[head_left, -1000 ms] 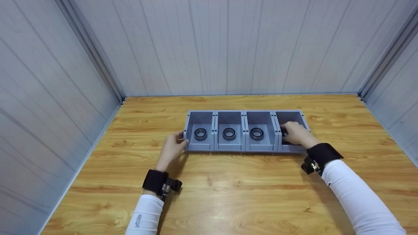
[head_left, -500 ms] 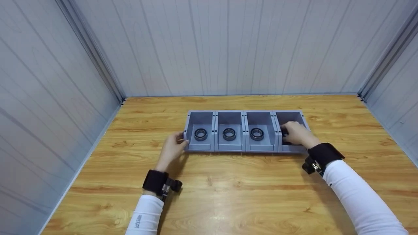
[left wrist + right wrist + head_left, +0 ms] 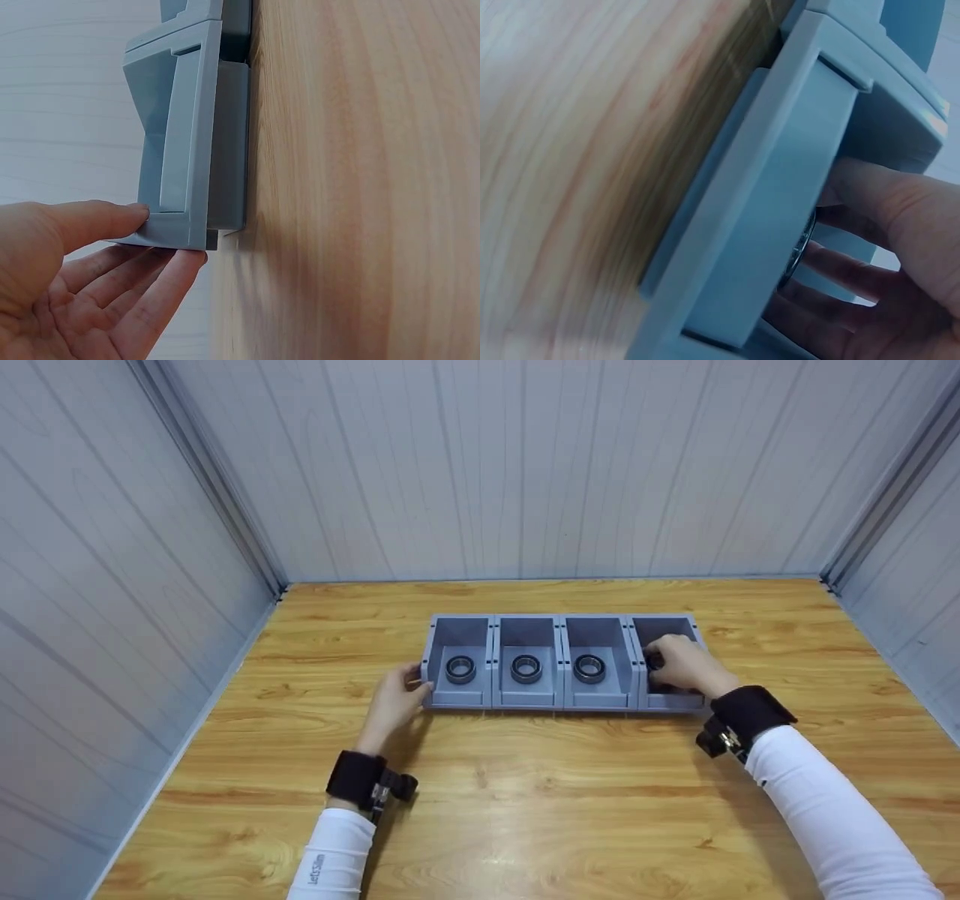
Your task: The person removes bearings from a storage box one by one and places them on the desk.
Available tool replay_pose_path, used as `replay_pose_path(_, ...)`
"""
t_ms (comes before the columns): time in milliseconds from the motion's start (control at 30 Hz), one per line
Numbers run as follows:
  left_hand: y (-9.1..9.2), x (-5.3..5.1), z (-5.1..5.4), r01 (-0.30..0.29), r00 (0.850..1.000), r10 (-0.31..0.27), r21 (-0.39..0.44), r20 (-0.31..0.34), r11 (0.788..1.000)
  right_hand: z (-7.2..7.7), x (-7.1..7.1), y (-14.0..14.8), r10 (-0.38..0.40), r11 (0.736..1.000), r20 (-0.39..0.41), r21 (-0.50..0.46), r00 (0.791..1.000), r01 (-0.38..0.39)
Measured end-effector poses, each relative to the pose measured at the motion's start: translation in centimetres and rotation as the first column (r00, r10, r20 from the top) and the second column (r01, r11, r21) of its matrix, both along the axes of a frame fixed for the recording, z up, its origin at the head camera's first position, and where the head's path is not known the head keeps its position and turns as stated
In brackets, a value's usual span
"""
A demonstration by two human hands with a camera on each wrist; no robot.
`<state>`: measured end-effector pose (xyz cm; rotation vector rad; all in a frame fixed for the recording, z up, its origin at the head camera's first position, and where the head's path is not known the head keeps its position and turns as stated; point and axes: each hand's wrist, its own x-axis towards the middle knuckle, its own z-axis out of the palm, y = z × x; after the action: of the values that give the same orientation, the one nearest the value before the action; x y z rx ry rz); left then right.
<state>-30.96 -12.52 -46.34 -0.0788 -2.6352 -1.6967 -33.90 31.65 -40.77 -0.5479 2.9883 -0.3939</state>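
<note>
Right grip (image 3: 684, 666) holds a bearing (image 3: 801, 246)!
Left grip (image 3: 394, 699) pinches a bin (image 3: 181, 139); we're seemingly positioning, gentle control needed next

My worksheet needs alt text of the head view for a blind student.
A person's right hand reaches into the rightmost of four gray bins on a wooden table; the left hand grips the row's left end. Each other bin holds one bearing.

Through my head camera I see a yellow-brown, wood-grained counter (image 3: 525, 810) enclosed by a pale back wall (image 3: 510, 472), left wall (image 3: 90, 622) and right wall (image 3: 915, 607), all streaked with thin grey lines. A grey left corner strip (image 3: 202, 472) and right corner strip (image 3: 892, 487) join them; soft light gleams off the wood.
</note>
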Motion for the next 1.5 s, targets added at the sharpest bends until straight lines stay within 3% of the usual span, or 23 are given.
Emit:
replay_pose_path(633,0.0,0.0,0.0,-0.002,1.0,0.001,0.021,0.024,1.0,1.2,0.0,-0.2,0.005,0.999,0.032,-0.034,0.999,-0.004)
replay_pose_path(967,-0.1,-0.1,-0.1,0.012,1.0,-0.012,-0.003,0.016,1.0,1.9,0.3,-0.3,-0.001,1.0,0.043,0.013,0.999,0.001)
replay_pose_path(1500,0.1,0.0,0.1,-0.004,1.0,0.004,-0.004,0.023,1.0,2.4,0.3,-0.2,-0.001,1.0,0.04,-0.002,0.999,0.001)
